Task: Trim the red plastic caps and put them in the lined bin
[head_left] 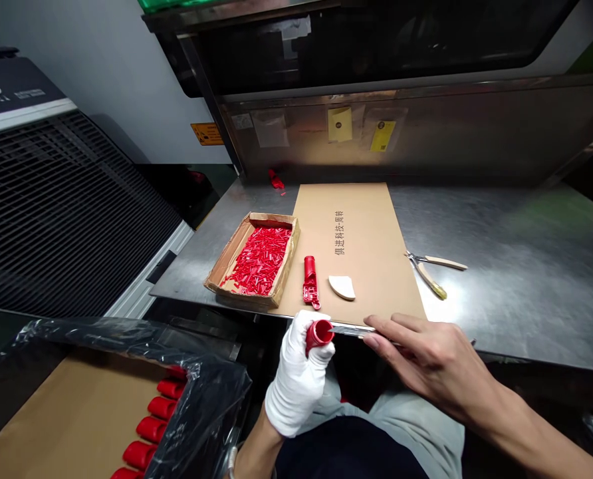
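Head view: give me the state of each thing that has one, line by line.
Left hand: gloved, closed around a red plastic part.
Right hand: bare, holding a thin blade with its tip at the part's open end.
Small cardboard box: open, holding red scraps.
Second red part: lying flat on the cardboard sheet.
Cutters: lying on the steel table, untouched.
Bag-lined box: open, red parts in a row.

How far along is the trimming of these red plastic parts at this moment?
Done: a row of red parts lies in the bag-lined carton, and the small box holds many red offcuts. In hand: the gloved left hand grips a red part while the right hand sets a blade to it. Left: one red piece waits on the cardboard sheet.
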Motion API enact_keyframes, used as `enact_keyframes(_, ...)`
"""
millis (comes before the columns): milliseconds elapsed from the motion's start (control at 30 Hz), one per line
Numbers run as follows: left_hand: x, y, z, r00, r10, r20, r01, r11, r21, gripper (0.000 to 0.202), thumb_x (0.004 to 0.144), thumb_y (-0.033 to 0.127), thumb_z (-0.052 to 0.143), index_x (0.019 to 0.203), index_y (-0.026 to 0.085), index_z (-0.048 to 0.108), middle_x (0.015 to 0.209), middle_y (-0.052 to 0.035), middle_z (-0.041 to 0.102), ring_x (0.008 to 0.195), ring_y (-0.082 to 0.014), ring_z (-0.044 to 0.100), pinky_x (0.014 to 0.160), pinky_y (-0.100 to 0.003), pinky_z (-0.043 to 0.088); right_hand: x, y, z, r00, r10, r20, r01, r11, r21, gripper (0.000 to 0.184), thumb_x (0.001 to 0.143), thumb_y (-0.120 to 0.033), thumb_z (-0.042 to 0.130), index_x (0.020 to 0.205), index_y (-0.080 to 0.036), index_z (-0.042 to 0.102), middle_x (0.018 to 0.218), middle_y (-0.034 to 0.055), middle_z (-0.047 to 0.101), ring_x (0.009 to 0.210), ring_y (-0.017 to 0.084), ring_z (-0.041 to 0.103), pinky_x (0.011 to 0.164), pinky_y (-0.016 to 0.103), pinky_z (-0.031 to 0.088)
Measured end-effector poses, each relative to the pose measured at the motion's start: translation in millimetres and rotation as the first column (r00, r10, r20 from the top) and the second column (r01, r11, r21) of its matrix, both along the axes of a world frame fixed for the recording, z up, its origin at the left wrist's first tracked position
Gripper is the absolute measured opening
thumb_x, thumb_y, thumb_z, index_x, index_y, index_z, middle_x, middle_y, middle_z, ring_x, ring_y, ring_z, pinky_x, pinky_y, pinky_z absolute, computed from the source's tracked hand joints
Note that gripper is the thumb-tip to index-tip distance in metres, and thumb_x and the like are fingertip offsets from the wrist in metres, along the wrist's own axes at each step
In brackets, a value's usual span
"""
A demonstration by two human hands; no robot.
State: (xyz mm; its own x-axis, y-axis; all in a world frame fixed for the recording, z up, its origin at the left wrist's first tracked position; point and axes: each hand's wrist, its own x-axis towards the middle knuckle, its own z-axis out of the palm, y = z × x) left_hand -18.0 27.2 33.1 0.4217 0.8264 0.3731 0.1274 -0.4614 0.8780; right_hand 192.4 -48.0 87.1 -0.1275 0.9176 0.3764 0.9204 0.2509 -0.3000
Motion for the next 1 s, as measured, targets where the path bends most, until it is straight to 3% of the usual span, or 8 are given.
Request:
enact_keyframes(267,-2.9,-0.2,-3.0,1.000,-0.008,0.017,0.009,0.999,-0.053,0.024,0.096,0.027,0.056,0.120,0.026,0.058,0.102,-0.0034,0.062,0.086,-0.0161,0.063,0.082,-0.030,0.050,-3.1,3.1,-1.8,0.999,-0.036,0.009,0.036,0.998,0.051,0.027,0.102,-0.037,0.051,0.111,-0.020,0.070,0.066,-0.0019,0.058,0.047,0.009,0.049,0.047,0.026,0.030)
enact_keyframes(500,-0.9,0.5,-2.7,0.999,0.011,-0.034,-0.008,0.998,0.070,0.034,0.099,0.027,0.049,0.133,0.029,0.052,0.116,-0.0063,0.062,0.101,-0.0198,0.062,0.092,-0.033,0.048,-4.2,1.4,-4.0,0.999,-0.032,-0.021,0.032,0.999,0.010,0.026,0.102,-0.038,0.051,0.110,-0.021,0.070,0.067,-0.0025,0.059,0.047,0.009,0.049,0.046,0.027,0.028)
enact_keyframes(800,4.0,3.3,0.6,0.989,0.137,-0.054,-0.128,0.981,0.149,0.034,0.094,0.023,0.061,0.127,0.026,0.057,0.110,-0.0044,0.065,0.099,-0.0181,0.064,0.091,-0.031,0.050,-7.6,0.0,-7.8,0.996,-0.038,-0.081,0.034,0.998,-0.052,0.026,0.102,-0.037,0.050,0.111,-0.022,0.069,0.068,-0.0022,0.060,0.051,0.009,0.053,0.049,0.026,0.030)
enact_keyframes(1000,5.3,-1.6,-2.7,0.958,0.283,-0.055,-0.273,0.951,0.143,0.043,0.089,0.022,0.069,0.130,0.029,0.061,0.109,-0.0029,0.066,0.095,-0.0171,0.066,0.088,-0.029,0.053,-12.6,-0.1,-11.9,0.987,-0.052,-0.151,0.038,0.995,-0.095,0.025,0.103,-0.038,0.049,0.109,-0.025,0.070,0.066,-0.0027,0.058,0.051,0.010,0.051,0.049,0.026,0.030)
